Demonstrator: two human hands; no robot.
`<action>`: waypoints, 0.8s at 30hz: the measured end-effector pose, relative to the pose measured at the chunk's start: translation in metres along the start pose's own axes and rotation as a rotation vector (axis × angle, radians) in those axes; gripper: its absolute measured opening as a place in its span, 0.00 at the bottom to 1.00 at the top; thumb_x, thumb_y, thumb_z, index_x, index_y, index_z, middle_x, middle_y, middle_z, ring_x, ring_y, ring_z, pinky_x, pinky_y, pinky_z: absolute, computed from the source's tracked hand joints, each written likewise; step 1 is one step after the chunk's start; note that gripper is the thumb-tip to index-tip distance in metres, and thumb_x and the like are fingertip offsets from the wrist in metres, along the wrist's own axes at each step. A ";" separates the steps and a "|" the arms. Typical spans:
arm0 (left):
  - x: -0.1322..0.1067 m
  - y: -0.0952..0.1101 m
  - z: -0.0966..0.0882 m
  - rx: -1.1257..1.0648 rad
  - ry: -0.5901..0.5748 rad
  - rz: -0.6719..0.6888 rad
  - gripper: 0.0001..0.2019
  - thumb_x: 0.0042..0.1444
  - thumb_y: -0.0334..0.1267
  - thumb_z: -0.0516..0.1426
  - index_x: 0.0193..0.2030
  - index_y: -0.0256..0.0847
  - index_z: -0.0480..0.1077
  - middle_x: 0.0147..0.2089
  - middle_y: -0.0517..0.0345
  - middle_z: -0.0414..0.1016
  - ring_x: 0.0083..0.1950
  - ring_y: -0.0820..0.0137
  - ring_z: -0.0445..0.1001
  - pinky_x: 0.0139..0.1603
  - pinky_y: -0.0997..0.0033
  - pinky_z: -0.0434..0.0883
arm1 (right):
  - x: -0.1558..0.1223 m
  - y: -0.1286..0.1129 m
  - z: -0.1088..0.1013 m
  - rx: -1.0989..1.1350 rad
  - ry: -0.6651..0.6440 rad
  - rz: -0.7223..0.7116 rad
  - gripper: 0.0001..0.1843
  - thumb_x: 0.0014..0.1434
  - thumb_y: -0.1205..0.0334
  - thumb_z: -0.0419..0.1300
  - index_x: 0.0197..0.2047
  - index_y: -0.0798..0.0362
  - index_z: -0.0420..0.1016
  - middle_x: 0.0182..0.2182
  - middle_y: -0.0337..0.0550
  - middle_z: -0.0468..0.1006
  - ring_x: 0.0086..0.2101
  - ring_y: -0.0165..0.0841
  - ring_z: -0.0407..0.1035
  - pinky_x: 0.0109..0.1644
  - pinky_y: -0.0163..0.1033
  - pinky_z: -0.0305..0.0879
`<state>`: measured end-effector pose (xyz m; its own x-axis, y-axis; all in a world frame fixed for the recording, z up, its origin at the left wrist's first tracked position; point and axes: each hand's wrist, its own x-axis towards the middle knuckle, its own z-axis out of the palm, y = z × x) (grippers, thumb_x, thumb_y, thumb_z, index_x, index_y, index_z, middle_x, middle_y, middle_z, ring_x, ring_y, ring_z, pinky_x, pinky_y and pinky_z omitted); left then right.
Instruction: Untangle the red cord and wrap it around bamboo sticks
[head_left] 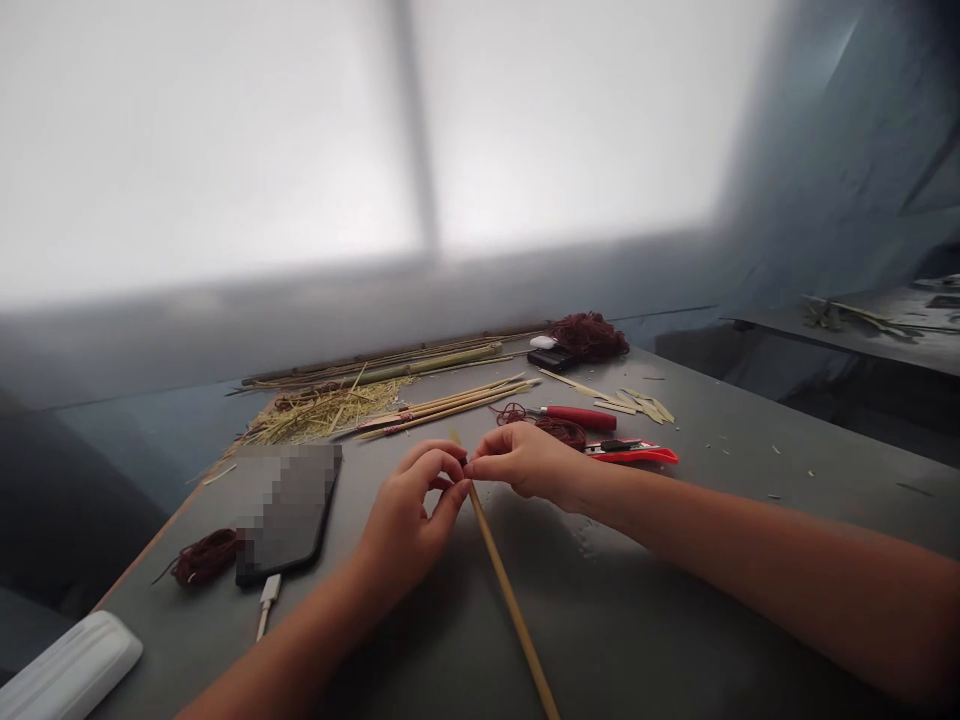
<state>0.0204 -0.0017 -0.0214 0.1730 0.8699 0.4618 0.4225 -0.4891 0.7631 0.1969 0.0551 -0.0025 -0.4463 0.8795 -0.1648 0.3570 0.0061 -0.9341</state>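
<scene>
A thin tan stick runs up from the bottom edge. Near its far end, the left hand pinches it. The right hand pinches there too, on something too small to tell. A red box cutter lies just beyond.

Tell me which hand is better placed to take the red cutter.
Probably the right hand: the red cutter lies just beyond its wrist. The left hand is farther off, and both are busy at the slim stick.
</scene>
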 end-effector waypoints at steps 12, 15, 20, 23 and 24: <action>0.005 -0.020 0.005 -0.031 -0.006 0.047 0.07 0.61 0.38 0.57 0.32 0.42 0.69 0.48 0.49 0.78 0.51 0.63 0.77 0.51 0.61 0.75 | 0.000 0.013 -0.008 0.371 -0.115 -0.056 0.16 0.49 0.56 0.71 0.37 0.53 0.73 0.28 0.37 0.77 0.21 0.23 0.60 0.21 0.29 0.45; 0.006 -0.021 0.004 -0.093 -0.013 0.002 0.08 0.61 0.40 0.57 0.32 0.42 0.67 0.48 0.48 0.77 0.50 0.63 0.77 0.54 0.59 0.74 | 0.005 0.015 -0.008 0.475 -0.146 0.024 0.08 0.50 0.64 0.68 0.35 0.55 0.76 0.32 0.41 0.79 0.27 0.27 0.72 0.20 0.29 0.51; 0.012 -0.030 0.000 -0.088 -0.037 -0.129 0.09 0.59 0.44 0.56 0.32 0.43 0.64 0.48 0.47 0.78 0.51 0.60 0.77 0.51 0.58 0.74 | 0.009 0.017 -0.006 0.593 -0.210 0.091 0.13 0.53 0.73 0.58 0.40 0.55 0.80 0.41 0.46 0.82 0.41 0.34 0.78 0.24 0.28 0.64; 0.013 -0.034 -0.001 -0.072 -0.049 -0.167 0.10 0.58 0.45 0.56 0.31 0.43 0.64 0.45 0.47 0.79 0.50 0.59 0.77 0.48 0.59 0.74 | 0.011 0.019 -0.003 0.584 -0.208 0.096 0.13 0.52 0.74 0.61 0.41 0.55 0.80 0.41 0.47 0.83 0.42 0.35 0.78 0.27 0.29 0.68; 0.013 -0.034 -0.001 -0.066 -0.053 -0.179 0.11 0.58 0.46 0.56 0.31 0.43 0.64 0.44 0.48 0.79 0.49 0.59 0.78 0.47 0.60 0.74 | 0.011 0.020 -0.002 0.579 -0.202 0.096 0.12 0.52 0.74 0.64 0.41 0.55 0.80 0.40 0.47 0.83 0.41 0.35 0.78 0.27 0.30 0.69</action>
<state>0.0073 0.0259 -0.0413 0.1483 0.9445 0.2931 0.3913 -0.3282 0.8597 0.2004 0.0658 -0.0223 -0.6013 0.7554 -0.2604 -0.0746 -0.3776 -0.9230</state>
